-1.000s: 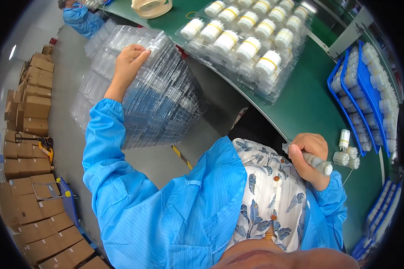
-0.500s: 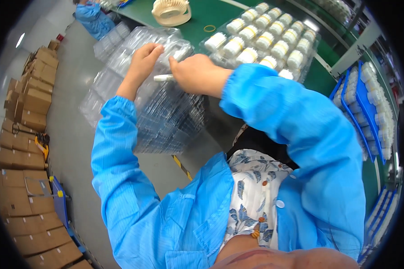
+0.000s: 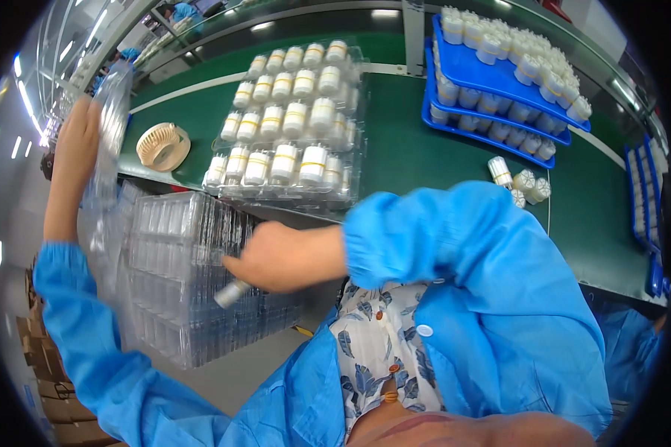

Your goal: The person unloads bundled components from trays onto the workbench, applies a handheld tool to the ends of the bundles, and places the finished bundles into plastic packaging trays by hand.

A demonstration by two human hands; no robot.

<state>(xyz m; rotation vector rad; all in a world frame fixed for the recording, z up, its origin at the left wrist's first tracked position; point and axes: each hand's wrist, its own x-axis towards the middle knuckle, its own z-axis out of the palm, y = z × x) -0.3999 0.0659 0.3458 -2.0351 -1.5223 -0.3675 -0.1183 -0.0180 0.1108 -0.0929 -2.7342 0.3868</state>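
Observation:
My left hand (image 3: 76, 153) is raised at the far left and grips a clear plastic blister tray (image 3: 106, 164), lifted on edge above a stack of the same clear trays (image 3: 183, 283). In the middle of the view my right hand (image 3: 279, 257) is closed around a small white cylinder with a grey tip (image 3: 231, 293), right over that stack. A filled clear tray of white cylinders with yellow bands (image 3: 291, 127) lies on the green conveyor belt (image 3: 417, 156) beyond my hands.
Blue trays of white capped parts (image 3: 499, 74) stand stacked at the back right, with three loose parts (image 3: 520, 182) near them. A beige ribbed ring (image 3: 162, 145) lies on the belt's left. Cardboard boxes (image 3: 45, 365) sit on the floor lower left. More blue trays (image 3: 645, 201) line the right edge.
My left hand has pulled one clear tray up and away to the left of the stack. My right hand dropped lower over the stack, still holding the cylinder. The view tilted up toward the belt.

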